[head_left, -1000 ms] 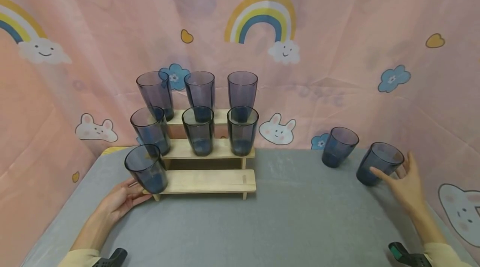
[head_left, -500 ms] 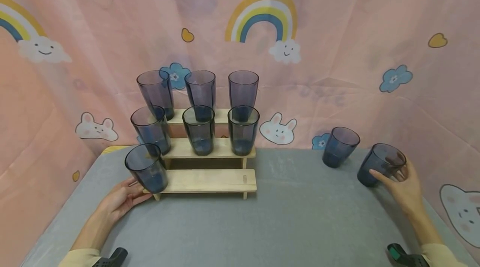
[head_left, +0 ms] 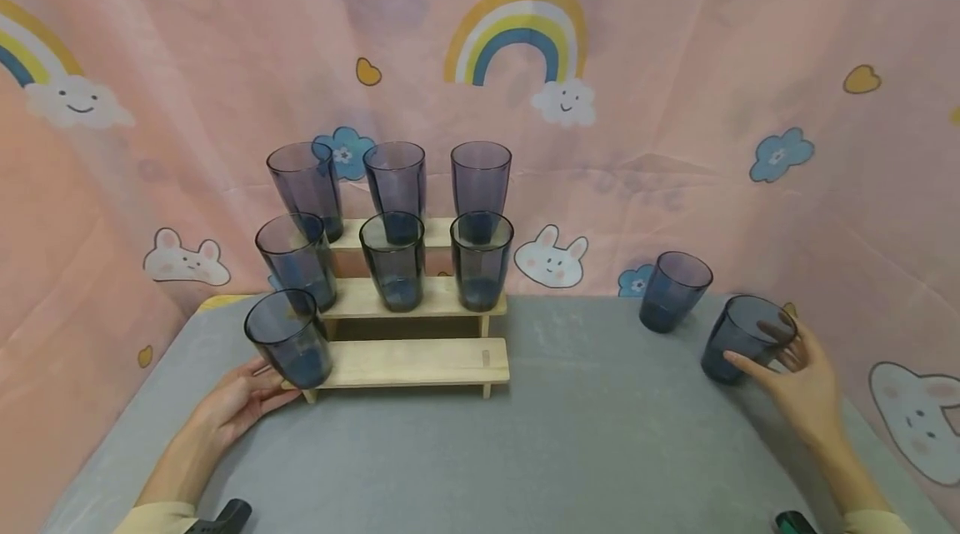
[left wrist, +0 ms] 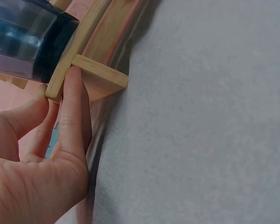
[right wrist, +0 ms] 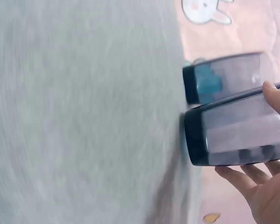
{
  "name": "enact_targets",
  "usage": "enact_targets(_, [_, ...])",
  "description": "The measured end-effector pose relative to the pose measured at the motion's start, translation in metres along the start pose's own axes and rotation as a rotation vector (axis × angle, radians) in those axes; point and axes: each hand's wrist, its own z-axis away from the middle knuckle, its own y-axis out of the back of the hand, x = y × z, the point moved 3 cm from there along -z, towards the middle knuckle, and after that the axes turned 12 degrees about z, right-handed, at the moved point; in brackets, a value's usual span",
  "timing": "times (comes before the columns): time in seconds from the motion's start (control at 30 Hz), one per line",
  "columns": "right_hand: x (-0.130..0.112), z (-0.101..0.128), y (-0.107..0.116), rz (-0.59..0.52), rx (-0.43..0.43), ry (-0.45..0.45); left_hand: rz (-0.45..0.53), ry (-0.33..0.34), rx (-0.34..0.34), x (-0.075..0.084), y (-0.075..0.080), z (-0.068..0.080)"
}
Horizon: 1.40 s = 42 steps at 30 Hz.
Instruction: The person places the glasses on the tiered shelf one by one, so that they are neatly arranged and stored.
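The right hand [head_left: 806,380] wraps around a dark blue glass [head_left: 742,340] standing on the grey table [head_left: 570,451], out at about four o'clock from the table's middle. Its thumb lies along the near side of the glass and the fingers curl round the far side, showing through the tinted wall; the wrist view has the same grip, fingers [right wrist: 245,175] under the glass and a fingertip on its upper edge. A second loose glass [head_left: 673,291] stands just beside it, towards the curtain, at about two o'clock; the two look close but apart from the head view, and I cannot tell from the wrist view whether they touch.

The left hand [head_left: 240,401] rests at about nine o'clock against the lower left corner of a wooden three-step rack [head_left: 420,361]. Its fingers [left wrist: 72,112] are fairly straight, pressed up to the end of the bottom step and the leg there, gripping nothing. Right above that corner a glass on the bottom step [head_left: 288,338] stands alone; the rest of that step is bare wood. The middle step carries three glasses [head_left: 396,261], and the top step another three [head_left: 396,182], all upright.

A pink curtain [head_left: 675,101] printed with rainbows, clouds and rabbits hangs behind the table.
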Motion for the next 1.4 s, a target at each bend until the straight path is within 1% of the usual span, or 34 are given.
enact_targets(0.1, [-0.014,0.004,-0.002,-0.011,0.015,0.053,-0.001,0.0,-0.003,0.0,0.001,0.0])
enact_targets(0.27, [-0.041,0.014,-0.007,-0.086,0.048,0.196,-0.026,-0.006,-0.017,-0.001,0.002,-0.002])
enact_targets(0.43, [-0.068,0.023,-0.013,-0.114,0.028,0.264,-0.026,-0.005,-0.005,-0.001,0.002,-0.003])
enact_targets(0.57, [-0.088,0.031,-0.019,-0.119,0.006,0.295,-0.015,-0.004,0.01,-0.001,0.003,-0.002])
enact_targets(0.7, [-0.105,0.035,-0.028,-0.167,-0.019,0.325,0.001,0.002,0.021,-0.001,0.003,-0.002])
enact_targets(0.8, [-0.117,0.039,-0.038,-0.223,-0.026,0.322,-0.001,0.003,0.025,-0.001,0.003,-0.001])
enact_targets(0.9, [-0.126,0.043,-0.05,-0.251,-0.034,0.302,-0.001,0.001,0.027,-0.001,0.003,-0.001])
enact_targets(0.97, [-0.132,0.045,-0.058,-0.281,-0.049,0.294,0.006,0.001,0.024,-0.001,0.002,-0.002])
enact_targets(1.07, [-0.14,0.049,-0.068,-0.37,-0.098,0.299,-0.003,-0.005,0.011,-0.002,0.002,-0.002])
enact_targets(1.2, [-0.151,0.053,-0.081,-0.481,-0.141,0.316,-0.01,-0.01,-0.002,-0.001,0.001,-0.002])
enact_targets(1.4, [-0.167,0.061,-0.1,-0.554,-0.142,0.375,-0.001,-0.006,0.006,0.0,0.001,-0.001])
